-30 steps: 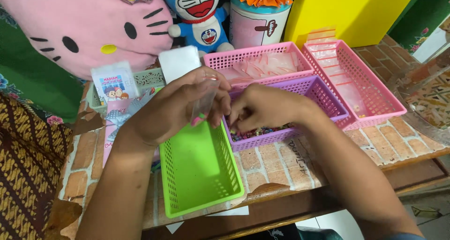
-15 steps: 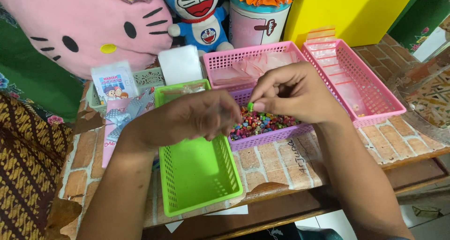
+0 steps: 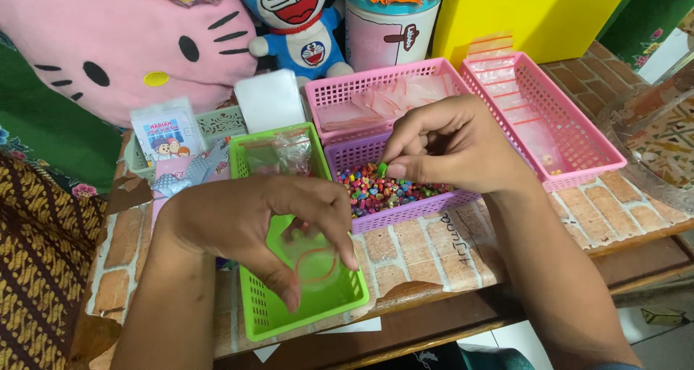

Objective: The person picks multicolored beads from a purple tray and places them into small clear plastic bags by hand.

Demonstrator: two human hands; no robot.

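two hands had split apart since half a second earlier, when they met over the purple tray: the left hand (image 3: pixel 264 222) had dropped over the green tray (image 3: pixel 254 318) and pinched a small clear bag (image 3: pixel 312 258) with a red-edged mouth between thumb and fingers, while the right hand (image 3: pixel 452 147) had gone to the purple tray (image 3: pixel 405 212) and pinched a green bead (image 3: pixel 381 169) at its fingertips, just above the heap of mixed beads (image 3: pixel 376 189). that read as one bead picked and the bag held ready for it. room was tight: the green and purple trays touched side by side, two pink trays (image 3: pixel 578 153) crowded behind, and plush toys (image 3: pixel 108 52) walled the back. the green tray's near end hung just past the surface (image 3: pixel 434 247) edge, so open space lay only toward the person, above the trays.
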